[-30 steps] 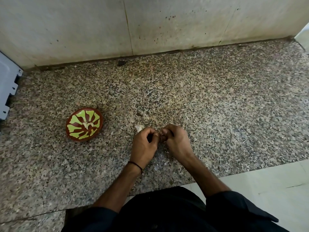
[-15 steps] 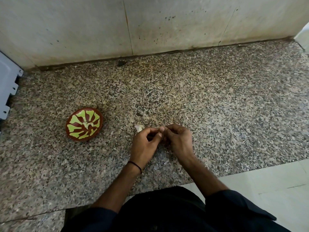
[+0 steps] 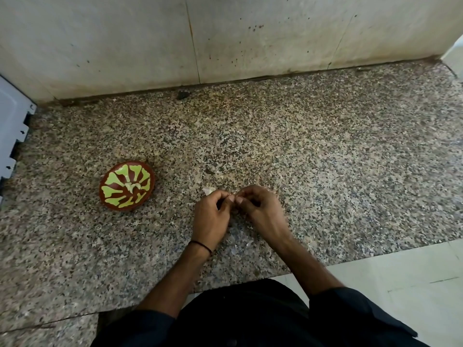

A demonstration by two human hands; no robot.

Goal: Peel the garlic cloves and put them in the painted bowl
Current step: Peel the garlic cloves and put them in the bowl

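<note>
Round brown bowl (image 3: 127, 185) painted with yellow-green petals stands left of centre on speckled granite counter (image 3: 325, 159); at centre, left hand (image 3: 211, 216) and right hand (image 3: 260, 209), fingers curled, meet fingertip to fingertip, pinching a small pale garlic clove (image 3: 232, 196), largely hidden.

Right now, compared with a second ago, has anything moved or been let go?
Barely. The left hand and right hand stay fingertip to fingertip, both pinching a small pale bit, likely the garlic clove; only the fingertips shifted a little. Nothing was let go. The painted bowl and the peel scrap on the counter stayed put.
</note>
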